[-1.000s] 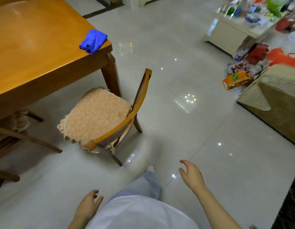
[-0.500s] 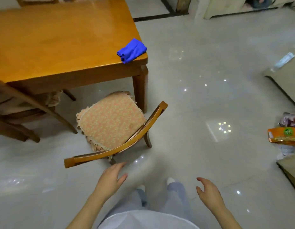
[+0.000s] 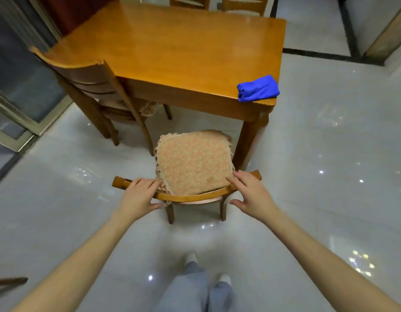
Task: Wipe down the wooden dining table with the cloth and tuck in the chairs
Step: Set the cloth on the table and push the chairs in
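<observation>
Gripping the curved back rail of the wooden chair with the peach cushion, at the orange-brown wooden table's 6 o'clock side, the left hand wraps it, the right hand is spread open right by it, and the chair looks stiff, light and easy to push.

Glossy wooden dining table, blue cloth bunched at its near right corner edge. Pale shiny tile floor carries the table, a pulled-out chair, and a second chair tucked in at left.
</observation>
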